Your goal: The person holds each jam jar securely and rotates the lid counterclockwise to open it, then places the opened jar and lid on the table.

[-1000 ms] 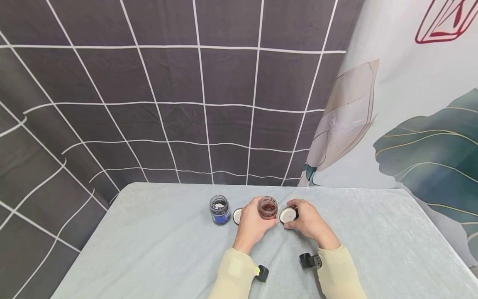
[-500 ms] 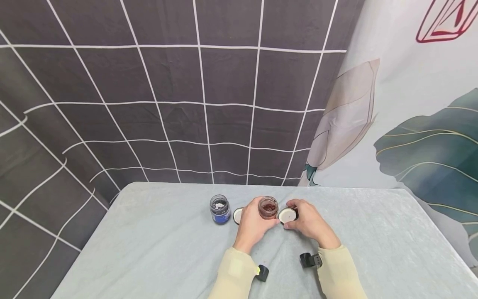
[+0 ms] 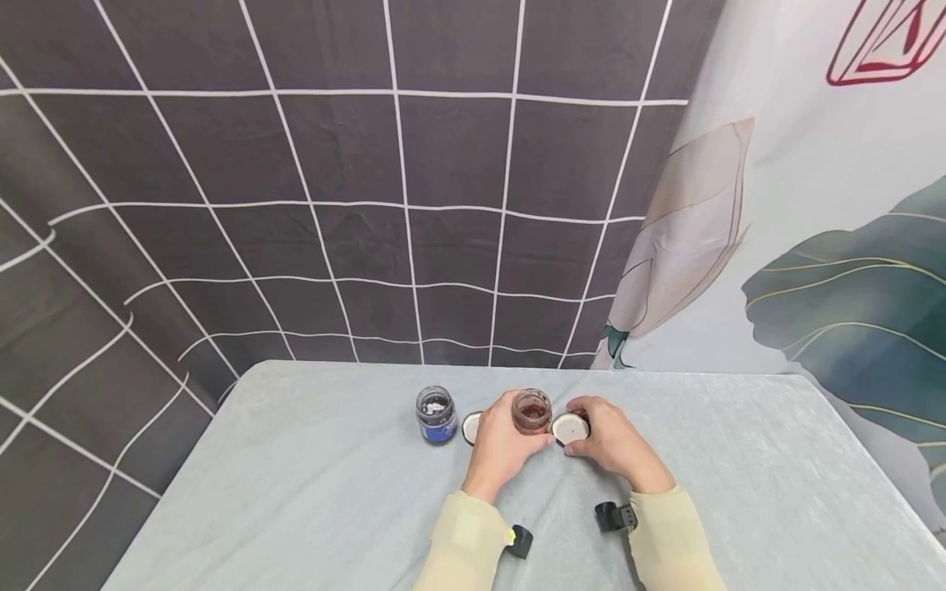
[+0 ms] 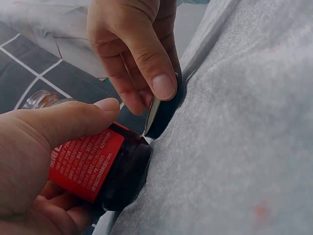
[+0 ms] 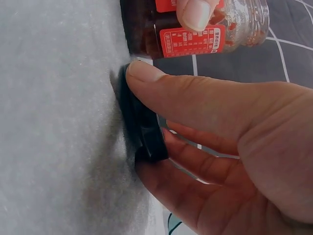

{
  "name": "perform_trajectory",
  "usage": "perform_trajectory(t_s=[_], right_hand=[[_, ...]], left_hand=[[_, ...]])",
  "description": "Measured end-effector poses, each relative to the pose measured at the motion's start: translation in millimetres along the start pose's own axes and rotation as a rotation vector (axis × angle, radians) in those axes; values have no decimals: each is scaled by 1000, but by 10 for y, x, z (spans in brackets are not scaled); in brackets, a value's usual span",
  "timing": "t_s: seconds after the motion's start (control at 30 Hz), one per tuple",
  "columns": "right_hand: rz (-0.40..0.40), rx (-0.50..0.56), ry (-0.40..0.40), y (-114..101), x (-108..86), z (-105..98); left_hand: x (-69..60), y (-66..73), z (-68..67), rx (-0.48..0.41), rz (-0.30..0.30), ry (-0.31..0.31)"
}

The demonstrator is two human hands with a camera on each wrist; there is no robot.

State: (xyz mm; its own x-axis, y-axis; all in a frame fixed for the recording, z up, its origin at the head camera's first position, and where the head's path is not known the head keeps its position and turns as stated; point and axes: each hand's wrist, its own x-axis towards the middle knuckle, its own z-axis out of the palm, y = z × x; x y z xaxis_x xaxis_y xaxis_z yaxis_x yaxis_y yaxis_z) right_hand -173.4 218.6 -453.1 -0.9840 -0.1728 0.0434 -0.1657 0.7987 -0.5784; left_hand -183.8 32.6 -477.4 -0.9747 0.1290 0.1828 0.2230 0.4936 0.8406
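Note:
An open glass jar (image 3: 531, 417) with a red label (image 4: 95, 166) and dark reddish contents stands on the cloth. My left hand (image 3: 498, 453) grips it from the left, thumb across the label. Just right of the jar, my right hand (image 3: 615, 442) pinches a dark-rimmed lid (image 3: 570, 429) by its edge. The lid's pale inner face is up, and its near edge is at or very close to the jar's base. In the right wrist view the lid's black side (image 5: 146, 132) shows between thumb and fingers, low against the cloth.
Left of my left hand, a second lid (image 3: 471, 428) lies pale side up, partly hidden by that hand. Beyond it stands an open jar with a blue label (image 3: 436, 419) and whitish bits inside. A pale cloth (image 3: 310, 492) covers the table; a dark grid curtain (image 3: 443, 246) hangs behind.
The lid in my right hand has shifted slightly left, closer to the red-labelled jar. My left hand and both jars stay nearly where they were.

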Motion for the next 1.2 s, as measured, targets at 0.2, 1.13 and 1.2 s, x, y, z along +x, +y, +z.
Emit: perform_trajectory(t_s=[0.2, 1.13, 1.2], right_hand=[[-30, -24, 4, 11, 7, -9], [-9, -18, -8, 8, 8, 6], [-5, -17, -8, 9, 8, 7]], left_hand=[[10, 9, 4, 4, 5, 6], [7, 22, 23, 13, -20, 11], [6, 22, 19, 13, -26, 5]])
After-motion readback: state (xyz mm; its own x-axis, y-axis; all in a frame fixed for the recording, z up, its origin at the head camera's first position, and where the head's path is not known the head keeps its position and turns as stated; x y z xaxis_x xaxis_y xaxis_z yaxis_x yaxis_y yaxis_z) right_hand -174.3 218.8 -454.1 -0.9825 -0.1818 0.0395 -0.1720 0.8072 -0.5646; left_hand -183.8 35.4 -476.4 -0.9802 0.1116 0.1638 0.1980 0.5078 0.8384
